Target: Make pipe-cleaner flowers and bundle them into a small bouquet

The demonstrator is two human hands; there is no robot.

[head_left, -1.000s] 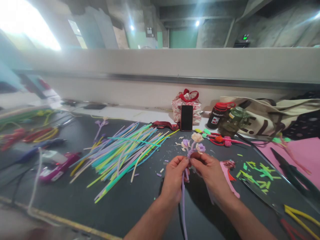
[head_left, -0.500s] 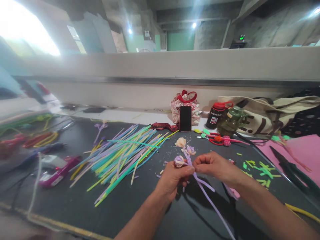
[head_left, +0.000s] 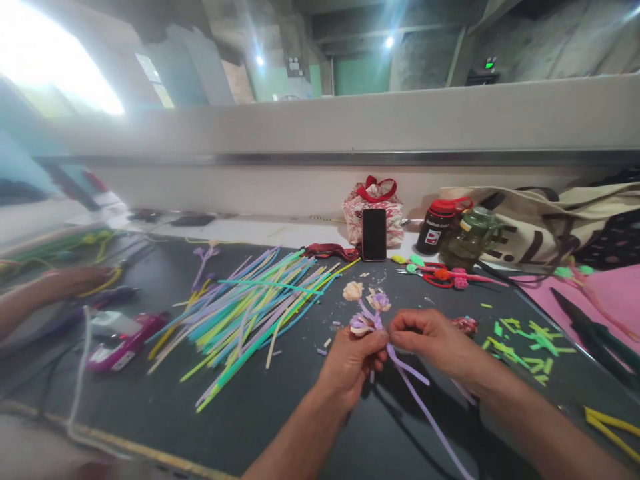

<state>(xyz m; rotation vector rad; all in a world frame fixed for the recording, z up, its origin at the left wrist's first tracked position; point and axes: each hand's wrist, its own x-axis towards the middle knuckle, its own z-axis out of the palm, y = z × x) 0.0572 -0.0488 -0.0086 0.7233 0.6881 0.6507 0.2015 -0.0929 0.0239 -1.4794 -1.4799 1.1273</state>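
Observation:
My left hand point(head_left: 354, 360) is closed around the stem of a small bunch of pipe-cleaner flowers point(head_left: 380, 303), thumb on top. The bunch has lilac blooms and a cream bloom point(head_left: 353, 291). From the grip, a long lilac pipe cleaner point(head_left: 425, 412) trails down to the lower right, with a shorter lilac end beside it. My right hand point(head_left: 425, 337) pinches at the stem just right of my left thumb. Its fingertips are pressed together on a lilac strand, which they mostly hide.
Loose pastel pipe cleaners point(head_left: 255, 307) are heaped on the left. A magenta tool point(head_left: 127, 340) lies beyond them, near another person's arm point(head_left: 55, 293). A phone point(head_left: 374, 235) stands upright behind the flowers. On the right are green offcuts point(head_left: 535, 343), scissors point(head_left: 435, 272) and bottles point(head_left: 440, 227).
The cream bloom has swung leftward as the bunch turned slightly in my hands. Both hands keep their grip. Another person's arm has come in at the left. The view has shifted slightly.

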